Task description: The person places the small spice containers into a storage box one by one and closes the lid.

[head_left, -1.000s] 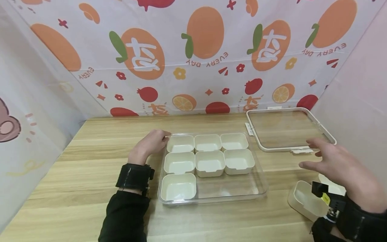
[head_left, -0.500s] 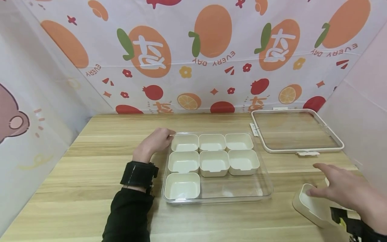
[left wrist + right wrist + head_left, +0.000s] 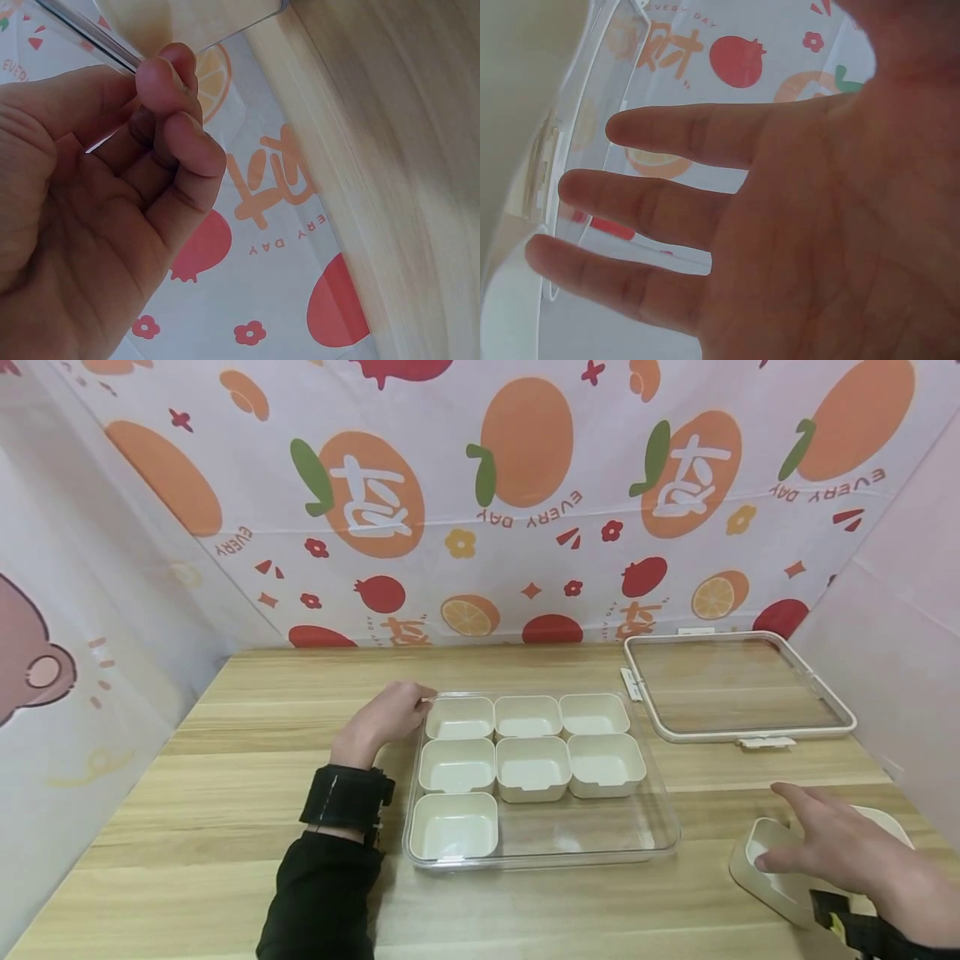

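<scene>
My left hand [image 3: 382, 718] pinches the rim of a clear plastic box [image 3: 570, 837] at its far left corner. In the left wrist view the left hand's [image 3: 112, 202] thumb and fingertips meet on the clear edge. Small cream bins [image 3: 532, 772] fill the box's two back rows, with one more cream bin [image 3: 453, 827] at front left. Over two loose cream bins on the table, a nearer bin [image 3: 753, 881] and a farther bin [image 3: 892, 821], hovers my right hand [image 3: 847, 860]. Its fingers [image 3: 652, 210] are straight and spread in the right wrist view.
A clear lid with a cream frame [image 3: 750, 733] and side clips lies on the wooden table [image 3: 247, 760] at back right. Behind the table hangs a fruit-print cloth [image 3: 525, 560], and pale cloth walls flank both sides.
My right hand has moved down and toward the front right, to the loose bins. The left hand stays on the box rim. The head view has shifted slightly.
</scene>
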Demonstrator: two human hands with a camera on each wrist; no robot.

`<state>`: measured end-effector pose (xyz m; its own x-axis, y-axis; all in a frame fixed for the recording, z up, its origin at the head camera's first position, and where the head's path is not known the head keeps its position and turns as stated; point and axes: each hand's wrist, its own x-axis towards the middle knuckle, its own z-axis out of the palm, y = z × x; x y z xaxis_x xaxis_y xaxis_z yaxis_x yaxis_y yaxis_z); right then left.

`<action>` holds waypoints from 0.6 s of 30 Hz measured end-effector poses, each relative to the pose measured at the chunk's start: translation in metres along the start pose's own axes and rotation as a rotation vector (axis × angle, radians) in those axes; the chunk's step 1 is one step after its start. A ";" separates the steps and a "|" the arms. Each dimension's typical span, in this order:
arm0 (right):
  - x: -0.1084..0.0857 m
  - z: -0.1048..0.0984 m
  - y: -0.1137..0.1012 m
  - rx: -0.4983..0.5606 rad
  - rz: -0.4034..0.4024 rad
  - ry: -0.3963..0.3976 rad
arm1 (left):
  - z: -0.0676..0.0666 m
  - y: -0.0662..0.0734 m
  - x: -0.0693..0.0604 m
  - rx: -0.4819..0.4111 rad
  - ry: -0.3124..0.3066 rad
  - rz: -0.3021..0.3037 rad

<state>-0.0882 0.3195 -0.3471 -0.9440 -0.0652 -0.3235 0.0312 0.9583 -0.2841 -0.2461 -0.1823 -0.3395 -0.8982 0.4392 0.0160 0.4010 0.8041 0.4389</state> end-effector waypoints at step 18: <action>-0.004 0.008 -0.002 -0.023 -0.028 0.001 | -0.002 0.002 0.001 0.004 -0.013 -0.011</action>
<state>-0.0819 0.3156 -0.3528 -0.9447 -0.0917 -0.3150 -0.0025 0.9622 -0.2725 -0.2459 -0.1808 -0.3370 -0.9002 0.4354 -0.0010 0.3916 0.8107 0.4352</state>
